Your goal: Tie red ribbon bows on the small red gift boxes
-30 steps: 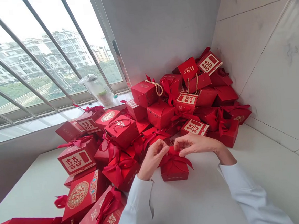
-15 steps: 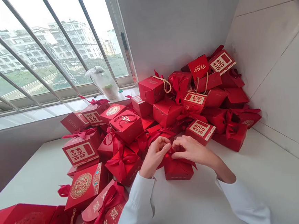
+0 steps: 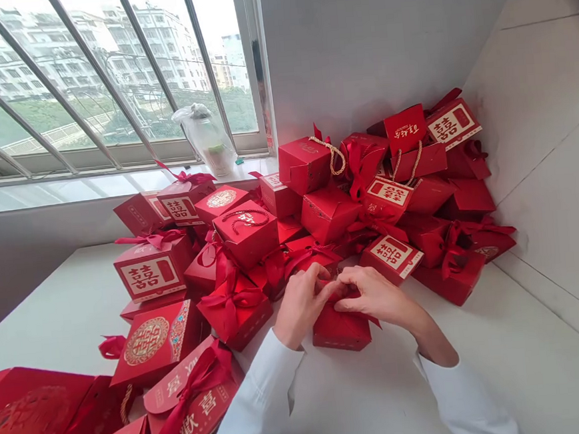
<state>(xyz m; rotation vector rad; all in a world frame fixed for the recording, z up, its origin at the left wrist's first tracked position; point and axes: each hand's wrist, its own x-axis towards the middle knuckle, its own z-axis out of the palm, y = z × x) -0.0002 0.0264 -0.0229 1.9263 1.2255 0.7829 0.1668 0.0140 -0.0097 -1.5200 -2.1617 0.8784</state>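
A small red gift box (image 3: pixel 343 332) sits on the white surface in front of me, with red ribbon on its top. My left hand (image 3: pixel 303 301) is closed over the box's top left side, thumb and fingers pinched at the ribbon. From the right, my right hand (image 3: pixel 376 294) pinches at the same spot, its fingertips meeting those of the left. The ribbon between the fingertips is mostly hidden by my hands. Just behind the right hand, a red box with a cream double-happiness label (image 3: pixel 393 257) leans tilted.
Many red gift boxes (image 3: pixel 329 212) are heaped behind and to the left, some with ribbon bows or rope handles. A larger red box (image 3: pixel 24 418) lies at the near left. A plastic-wrapped cup (image 3: pixel 214 149) stands on the windowsill (image 3: pixel 131 184). Tiled wall (image 3: pixel 555 149) rises at right.
The camera view has turned slightly. My fingertips have come closer together over the ribbon, and the left hand is tilted more inward. The box under them has turned a little.
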